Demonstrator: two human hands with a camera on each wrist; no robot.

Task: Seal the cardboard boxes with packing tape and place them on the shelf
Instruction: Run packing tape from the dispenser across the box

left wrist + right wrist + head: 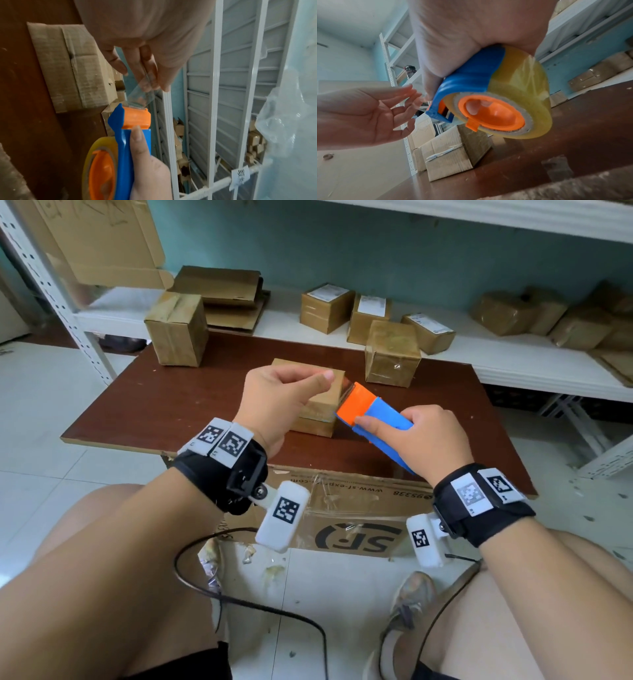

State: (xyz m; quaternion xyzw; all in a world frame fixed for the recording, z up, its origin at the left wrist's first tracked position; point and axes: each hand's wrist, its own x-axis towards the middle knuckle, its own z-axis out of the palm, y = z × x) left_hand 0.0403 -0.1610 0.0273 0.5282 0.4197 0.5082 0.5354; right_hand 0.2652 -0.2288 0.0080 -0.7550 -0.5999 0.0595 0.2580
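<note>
A small cardboard box (322, 405) lies in the middle of the brown table (154, 405). Just right of it my right hand (394, 433) grips a blue and orange tape dispenser (373, 412), thumb on top. The dispenser carries a yellowish roll of clear tape (518, 97). My left hand (318, 381) hovers over the box and pinches the free end of the tape strip (139, 94), which runs from the dispenser's orange head (137, 119). The strip hangs in the air, clear of the box (68, 67). The box's flaps lie closed, with some old tape on top (443, 152).
Two more boxes stand on the table, at back left (176, 328) and back right (392, 354). The white shelf (513, 364) behind holds several boxes and flattened cardboard (233, 299). A big printed carton (359, 518) sits under the table's front edge. A black cable (257, 607) crosses the floor.
</note>
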